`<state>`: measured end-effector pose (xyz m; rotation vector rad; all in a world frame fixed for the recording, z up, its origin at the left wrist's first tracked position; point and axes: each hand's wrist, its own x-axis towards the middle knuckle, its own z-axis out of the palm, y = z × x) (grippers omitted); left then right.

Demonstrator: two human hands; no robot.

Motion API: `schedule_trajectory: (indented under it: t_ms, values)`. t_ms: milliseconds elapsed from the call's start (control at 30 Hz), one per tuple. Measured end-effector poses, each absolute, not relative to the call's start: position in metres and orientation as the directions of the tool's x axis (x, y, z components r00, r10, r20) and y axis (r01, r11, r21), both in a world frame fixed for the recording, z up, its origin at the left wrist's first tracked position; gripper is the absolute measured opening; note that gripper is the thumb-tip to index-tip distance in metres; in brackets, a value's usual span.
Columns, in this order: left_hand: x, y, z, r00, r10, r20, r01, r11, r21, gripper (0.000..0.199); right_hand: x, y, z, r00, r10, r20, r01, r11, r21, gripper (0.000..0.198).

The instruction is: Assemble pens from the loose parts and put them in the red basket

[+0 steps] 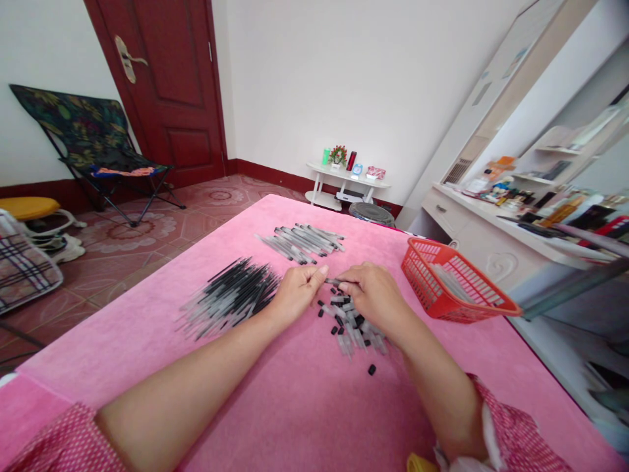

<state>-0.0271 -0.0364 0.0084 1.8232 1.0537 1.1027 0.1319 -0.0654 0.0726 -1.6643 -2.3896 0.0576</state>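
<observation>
Both hands meet over the middle of the pink-covered table. My left hand is closed with thumb and fingers pinched on one end of a pen. Pinched at the pen's other end is my right hand; most of the pen is hidden by the fingers. Beneath and beside the right hand lies a heap of clear pen caps and small black plugs. A pile of black ink refills spreads left of my left hand. Beyond the hands, several pens lie side by side.
An orange-red plastic basket with clear tubes in it stands at the table's right edge. One black plug lies nearer me. Past the table are a white shelf, a dresser, and a folding chair.
</observation>
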Motion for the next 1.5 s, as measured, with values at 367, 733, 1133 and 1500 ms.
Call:
schedule_trajectory:
  t_ms: [367, 733, 1133, 1500]
  values:
    - [-0.0265, -0.0342, 0.0071, 0.301, 0.892, 0.337, 0.235, -0.412, 0.88, 0.047, 0.1329, -0.0643, 0.0706, -0.343, 0.923, 0.174, 0.929, 0.361, -0.086, 0.022]
    - [-0.0277, -0.0316, 0.0052, 0.274, 0.893, 0.358, 0.216, -0.42, 0.882, 0.042, 0.136, -0.0613, 0.0666, -0.374, 0.898, 0.231, 0.918, 0.394, -0.045, 0.021]
    - [-0.028, -0.0294, -0.0001, 0.276, 0.942, 0.188, 0.082, -0.218, 0.972, 0.052, 0.1397, -0.0591, 0.0652, -0.348, 0.9, 0.264, 0.926, 0.373, -0.052, 0.019]
    - [-0.0278, -0.0318, 0.004, 0.408, 0.913, -0.008, -0.327, 0.154, 0.932, 0.031, 0.1352, -0.0627, 0.0719, -0.351, 0.915, 0.198, 0.935, 0.355, 0.018, 0.023]
